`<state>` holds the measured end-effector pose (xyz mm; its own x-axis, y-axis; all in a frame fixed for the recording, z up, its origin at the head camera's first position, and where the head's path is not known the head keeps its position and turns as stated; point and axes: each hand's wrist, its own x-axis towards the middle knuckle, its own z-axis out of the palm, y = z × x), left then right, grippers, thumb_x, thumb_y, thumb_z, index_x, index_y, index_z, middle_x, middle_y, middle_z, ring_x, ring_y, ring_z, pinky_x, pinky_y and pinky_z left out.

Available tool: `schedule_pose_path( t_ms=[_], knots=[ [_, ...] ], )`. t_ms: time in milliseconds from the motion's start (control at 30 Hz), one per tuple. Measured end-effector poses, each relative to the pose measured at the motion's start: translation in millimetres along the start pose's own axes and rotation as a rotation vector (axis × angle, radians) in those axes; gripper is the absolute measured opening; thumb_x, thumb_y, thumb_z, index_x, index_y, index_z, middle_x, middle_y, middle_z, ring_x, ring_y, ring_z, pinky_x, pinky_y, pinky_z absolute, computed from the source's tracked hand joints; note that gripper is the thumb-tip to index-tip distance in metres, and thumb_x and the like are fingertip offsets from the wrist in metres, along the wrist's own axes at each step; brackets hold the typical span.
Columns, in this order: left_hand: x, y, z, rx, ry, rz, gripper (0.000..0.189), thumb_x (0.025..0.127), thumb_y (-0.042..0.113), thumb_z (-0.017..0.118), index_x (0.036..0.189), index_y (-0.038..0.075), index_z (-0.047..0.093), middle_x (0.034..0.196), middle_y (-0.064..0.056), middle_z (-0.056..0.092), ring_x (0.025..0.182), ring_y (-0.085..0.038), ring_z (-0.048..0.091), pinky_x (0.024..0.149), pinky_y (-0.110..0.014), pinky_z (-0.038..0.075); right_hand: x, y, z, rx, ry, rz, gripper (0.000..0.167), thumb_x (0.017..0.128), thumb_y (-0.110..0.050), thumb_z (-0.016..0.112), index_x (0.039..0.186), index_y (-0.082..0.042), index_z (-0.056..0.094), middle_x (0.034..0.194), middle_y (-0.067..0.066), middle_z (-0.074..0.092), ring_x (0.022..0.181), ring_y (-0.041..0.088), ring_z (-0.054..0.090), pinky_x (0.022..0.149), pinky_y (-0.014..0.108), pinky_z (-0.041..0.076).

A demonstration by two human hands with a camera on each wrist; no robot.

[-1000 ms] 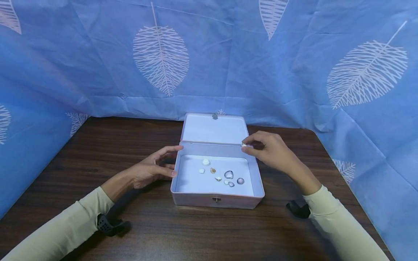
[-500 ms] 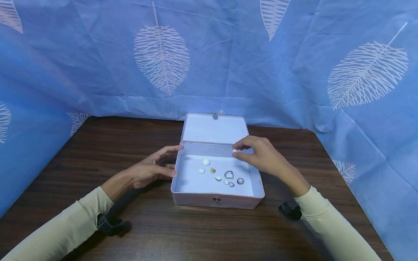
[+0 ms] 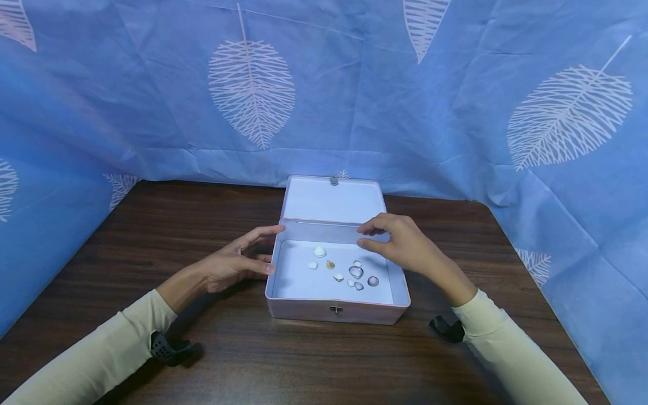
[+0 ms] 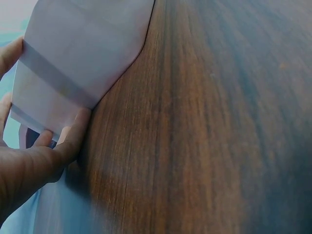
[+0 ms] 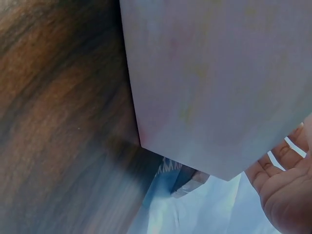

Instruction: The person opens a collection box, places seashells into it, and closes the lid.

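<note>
An open pale metal box (image 3: 329, 310) holds several small seashells, among them a white shell (image 3: 319, 251), a yellowish shell (image 3: 330, 264) and a round purplish shell (image 3: 373, 281). My left hand (image 3: 235, 261) rests its fingertips and thumb against the box's left side wall (image 4: 73, 53). Over the box's back right part hovers my right hand (image 3: 405, 242), thumb and fingers apart with nothing between them. Below its fingertips, a small pale shell (image 3: 357, 262) lies at the edge of a larger grey-purple shell (image 3: 356, 272).
The box's lid (image 3: 333, 199) leans back on its hinge toward a blue cloth (image 3: 324, 101) with white leaf prints. A dark wooden table (image 3: 304, 365) carries the box. Black bands (image 3: 172, 350) sit at both wrists.
My right hand has moved left over the box and let go of a small shell, which now lies among the others. The left hand has stayed in place.
</note>
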<state>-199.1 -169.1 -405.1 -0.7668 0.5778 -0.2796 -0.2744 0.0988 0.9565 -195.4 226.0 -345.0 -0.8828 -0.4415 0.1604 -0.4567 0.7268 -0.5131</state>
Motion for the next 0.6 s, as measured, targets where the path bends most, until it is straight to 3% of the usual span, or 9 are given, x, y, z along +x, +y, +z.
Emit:
schedule_pose_path(
  t_ms=[300,600],
  knots=[
    [1.2,1.6,-0.8,0.012,-0.011,0.013,0.096,0.1,0.003,0.081,0.179,0.028,0.032,0.186,-0.019,0.016,0.167,-0.05,0.032,0.118,-0.05,0.055,-1.4,17,-10,-0.011,0.07,0.023,0.024,0.107,-0.022,0.08,0.126,-0.008,0.084,0.119,0.009,0.081,0.111,0.031,0.075,0.094,0.054,0.061],
    [0.9,11.5,-2.6,0.047,-0.006,-0.008,0.106,0.101,0.01,0.083,0.179,0.044,0.021,0.181,-0.02,0.018,0.165,-0.053,0.036,0.123,-0.056,0.05,-0.1,42,-25,0.011,0.13,0.096,0.027,0.11,-0.026,0.077,0.128,-0.007,0.083,0.122,0.012,0.081,0.11,0.028,0.076,0.097,0.051,0.063]
  ],
)
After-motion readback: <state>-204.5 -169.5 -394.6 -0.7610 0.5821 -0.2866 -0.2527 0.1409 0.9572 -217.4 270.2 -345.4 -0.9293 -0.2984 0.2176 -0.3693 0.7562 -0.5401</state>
